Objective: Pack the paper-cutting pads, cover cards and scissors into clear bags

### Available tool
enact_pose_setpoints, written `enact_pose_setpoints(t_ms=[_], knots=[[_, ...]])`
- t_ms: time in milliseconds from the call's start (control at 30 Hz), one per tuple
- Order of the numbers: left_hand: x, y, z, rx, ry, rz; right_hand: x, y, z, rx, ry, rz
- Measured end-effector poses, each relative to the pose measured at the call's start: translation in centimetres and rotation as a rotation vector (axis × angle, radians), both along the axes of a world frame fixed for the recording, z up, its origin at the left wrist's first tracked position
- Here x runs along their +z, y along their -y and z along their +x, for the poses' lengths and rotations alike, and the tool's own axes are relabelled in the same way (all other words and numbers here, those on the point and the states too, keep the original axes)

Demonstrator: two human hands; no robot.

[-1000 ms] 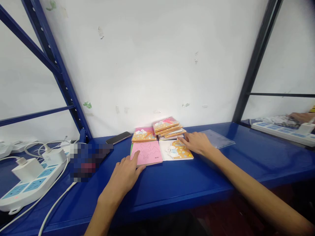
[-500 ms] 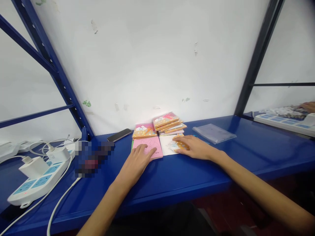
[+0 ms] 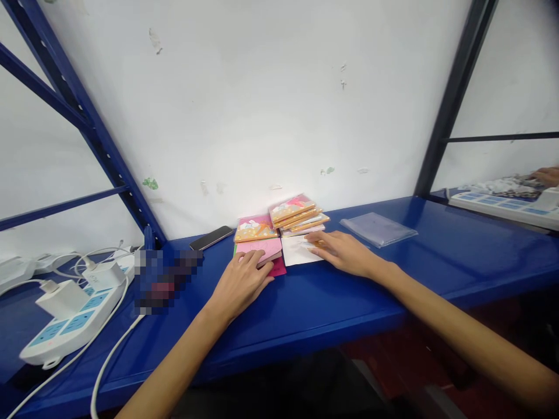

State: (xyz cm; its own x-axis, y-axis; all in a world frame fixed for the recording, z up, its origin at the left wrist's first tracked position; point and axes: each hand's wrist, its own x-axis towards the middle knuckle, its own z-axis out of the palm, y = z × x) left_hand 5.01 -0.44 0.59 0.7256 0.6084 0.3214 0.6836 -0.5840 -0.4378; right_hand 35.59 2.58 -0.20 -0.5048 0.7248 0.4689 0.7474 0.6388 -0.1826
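Observation:
A pink notepad with line drawings lies in front of me, its near edge raised and its page edges showing. My left hand has its fingers bent over the pad and the thumb low at the near edge. Beneath the pad a magenta sheet shows. To the right is a white page with a faint picture, adjoining the pad. My right hand rests over its right part, thumb and fingers apart, with an orange patch partly hidden under them.
Behind the pad sit an orange-and-pink booklet and a loose stack of similar booklets. A clear plastic sleeve lies right. On the left are a phone, a blurred-out object and a power strip with cables. A person's hand appears far right.
My left hand has moved slightly down and raised the pink pad's near edge, uncovering the magenta sheet. My right hand covers more of the orange patch. The view has shifted slightly.

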Motion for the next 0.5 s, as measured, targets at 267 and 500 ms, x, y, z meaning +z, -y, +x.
enact_pose_setpoints(t_ms=[267, 500], knots=[[0.1, 0.1, 0.9, 0.038, -0.019, 0.043, 0.0, 0.1, 0.6, 0.011, 0.004, 0.023], [-0.1, -0.3, 1.5, 0.068, -0.008, 0.129, 0.0, 1.6, 0.2, 0.005, 0.087, 0.058]])
